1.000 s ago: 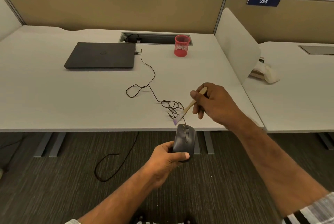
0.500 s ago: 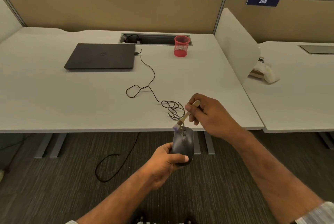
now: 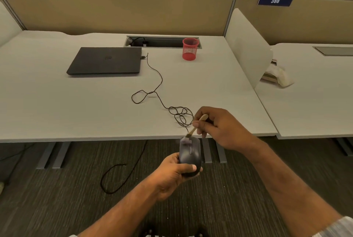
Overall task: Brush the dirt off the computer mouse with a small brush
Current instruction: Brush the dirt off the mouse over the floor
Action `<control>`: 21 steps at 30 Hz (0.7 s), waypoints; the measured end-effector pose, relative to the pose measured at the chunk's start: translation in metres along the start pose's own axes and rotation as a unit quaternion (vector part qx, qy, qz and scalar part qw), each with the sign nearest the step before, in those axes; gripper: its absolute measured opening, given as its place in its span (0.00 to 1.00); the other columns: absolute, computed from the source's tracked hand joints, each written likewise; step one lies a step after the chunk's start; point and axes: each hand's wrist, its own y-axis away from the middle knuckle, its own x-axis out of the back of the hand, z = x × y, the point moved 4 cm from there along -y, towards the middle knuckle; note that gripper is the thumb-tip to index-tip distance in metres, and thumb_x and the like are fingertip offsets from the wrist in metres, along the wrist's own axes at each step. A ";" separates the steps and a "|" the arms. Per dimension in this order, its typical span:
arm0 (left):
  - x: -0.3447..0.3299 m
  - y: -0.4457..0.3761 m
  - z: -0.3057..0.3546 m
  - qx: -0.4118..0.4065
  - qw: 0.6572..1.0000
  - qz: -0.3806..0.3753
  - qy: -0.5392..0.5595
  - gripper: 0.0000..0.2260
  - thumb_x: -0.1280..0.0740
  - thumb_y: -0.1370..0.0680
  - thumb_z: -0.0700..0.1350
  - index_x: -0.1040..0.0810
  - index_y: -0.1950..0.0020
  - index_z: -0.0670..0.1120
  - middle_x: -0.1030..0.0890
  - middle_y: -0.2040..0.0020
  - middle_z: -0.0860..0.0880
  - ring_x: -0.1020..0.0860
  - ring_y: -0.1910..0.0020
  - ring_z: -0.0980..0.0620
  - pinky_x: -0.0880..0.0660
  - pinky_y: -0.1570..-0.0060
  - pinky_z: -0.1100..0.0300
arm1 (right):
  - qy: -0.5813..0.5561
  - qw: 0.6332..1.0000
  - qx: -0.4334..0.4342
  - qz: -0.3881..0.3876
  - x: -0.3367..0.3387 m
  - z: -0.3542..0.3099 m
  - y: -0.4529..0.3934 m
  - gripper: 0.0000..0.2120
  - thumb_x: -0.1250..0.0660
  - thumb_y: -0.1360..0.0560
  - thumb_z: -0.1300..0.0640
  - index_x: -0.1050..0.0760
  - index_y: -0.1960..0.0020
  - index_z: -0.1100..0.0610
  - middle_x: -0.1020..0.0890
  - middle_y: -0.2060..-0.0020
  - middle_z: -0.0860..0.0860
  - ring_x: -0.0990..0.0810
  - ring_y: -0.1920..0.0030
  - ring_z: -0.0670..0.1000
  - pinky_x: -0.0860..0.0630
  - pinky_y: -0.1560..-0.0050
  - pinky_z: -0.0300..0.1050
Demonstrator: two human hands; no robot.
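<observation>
— Two hands are working off the bench (image 3: 80,114) edge: left hand (image 3: 174,172) is gripping the mouse (image 3: 190,157).
— Right hand (image 3: 222,127), pinching the brush (image 3: 195,127), has been coming down; bristles are now touching the mouse's front, so brushing is probably starting.

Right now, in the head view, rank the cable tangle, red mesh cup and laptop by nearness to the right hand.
From the right hand:
1. Cable tangle, just left of it.
2. Red mesh cup, behind, by the desk's cable slot.
3. Laptop, closed, far back-left.
</observation>
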 end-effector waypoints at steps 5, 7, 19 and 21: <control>0.000 0.003 0.002 -0.009 1.000 0.004 -0.003 0.23 0.30 0.25 0.28 0.27 0.32 0.40 0.22 0.33 0.37 0.17 0.39 0.39 0.18 0.40 0.51 | -0.010 0.998 0.001 0.070 0.016 0.003 0.004 0.05 0.33 0.22 0.54 0.23 0.56 0.50 0.17 0.68 0.50 0.19 0.68 0.47 0.20 0.65 0.43; -0.001 0.004 0.003 -0.013 1.000 0.005 -0.002 0.23 0.30 0.25 0.28 0.27 0.31 0.40 0.23 0.32 0.37 0.17 0.39 0.39 0.18 0.42 0.52 | 0.045 0.992 -0.008 0.115 0.020 0.004 0.005 0.07 0.35 0.21 0.51 0.25 0.57 0.51 0.18 0.70 0.50 0.20 0.69 0.48 0.22 0.66 0.47; -0.005 -0.002 -0.012 -0.033 0.997 0.034 -0.065 0.23 0.30 0.24 0.29 0.27 0.31 0.41 0.20 0.35 0.39 0.16 0.39 0.41 0.20 0.35 0.47 | 0.112 0.983 -0.038 0.138 -0.019 0.005 0.011 0.07 0.40 0.19 0.49 0.28 0.53 0.49 0.23 0.69 0.44 0.22 0.67 0.43 0.28 0.68 0.38; -0.003 -0.002 -0.013 -0.032 0.997 0.039 -0.057 0.23 0.30 0.24 0.29 0.28 0.30 0.41 0.19 0.35 0.39 0.16 0.39 0.42 0.19 0.37 0.49 | 0.108 0.980 -0.040 0.164 -0.010 0.003 0.011 0.06 0.40 0.19 0.50 0.28 0.53 0.49 0.21 0.70 0.46 0.21 0.68 0.45 0.23 0.68 0.42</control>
